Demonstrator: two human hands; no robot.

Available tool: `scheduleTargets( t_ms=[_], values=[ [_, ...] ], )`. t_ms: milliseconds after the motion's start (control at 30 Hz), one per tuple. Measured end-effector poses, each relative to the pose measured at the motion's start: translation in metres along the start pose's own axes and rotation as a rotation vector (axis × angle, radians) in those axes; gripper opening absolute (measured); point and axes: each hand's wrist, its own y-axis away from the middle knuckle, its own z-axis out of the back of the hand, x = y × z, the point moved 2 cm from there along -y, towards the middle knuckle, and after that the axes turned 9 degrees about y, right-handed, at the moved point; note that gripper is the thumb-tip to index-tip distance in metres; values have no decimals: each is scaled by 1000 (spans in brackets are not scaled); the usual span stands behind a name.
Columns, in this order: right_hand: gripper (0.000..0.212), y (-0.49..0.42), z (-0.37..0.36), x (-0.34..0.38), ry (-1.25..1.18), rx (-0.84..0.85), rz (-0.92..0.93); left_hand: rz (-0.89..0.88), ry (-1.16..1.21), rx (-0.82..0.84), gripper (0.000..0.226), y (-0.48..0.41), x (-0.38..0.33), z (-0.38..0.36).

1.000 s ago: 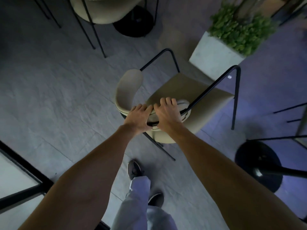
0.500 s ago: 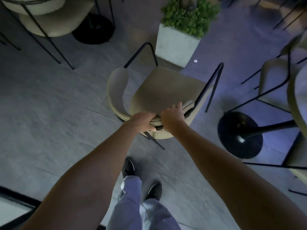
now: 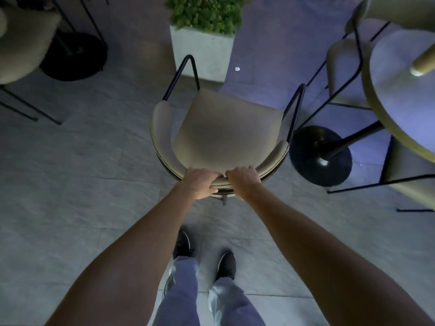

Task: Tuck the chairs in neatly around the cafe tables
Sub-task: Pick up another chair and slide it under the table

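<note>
A beige chair [image 3: 226,130] with a curved backrest and thin black legs stands on the grey floor in front of me, its seat facing away. My left hand [image 3: 200,183] and my right hand [image 3: 243,182] both grip the top of its backrest, side by side. To the right is a round cafe table [image 3: 400,90] on a black pole with a round black base [image 3: 320,156]. The chair's right front leg stands close to that base.
A white planter [image 3: 202,52] with a green bush stands just beyond the chair. Two more beige chairs [image 3: 343,71] sit around the right table. At upper left are another beige chair [image 3: 21,45] and a black table base [image 3: 73,57]. My feet are below.
The chair has swung round so its seat now faces straight away from me, and it has come nearer the right table's base. Both hands keep their hold on the backrest.
</note>
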Motion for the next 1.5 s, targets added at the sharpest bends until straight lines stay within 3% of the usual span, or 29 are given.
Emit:
scheduleTargets(
  t_ms=[367, 633, 1033, 1500],
  values=[
    [33, 2, -36, -13, -112, 3, -117, -57, -137, 4, 36, -24, -21, -10],
    [20, 10, -54, -20, -143, -40, -232, -79, -180, 26, 30, -33, -39, -15],
    [26, 16, -53, -6, -181, -39, -290, -139, -308, 11, 37, -13, 13, 7],
    [27, 42, -60, 43, -316, 18, -530, -323, -343, 146, 44, -3, 20, 13]
  ],
)
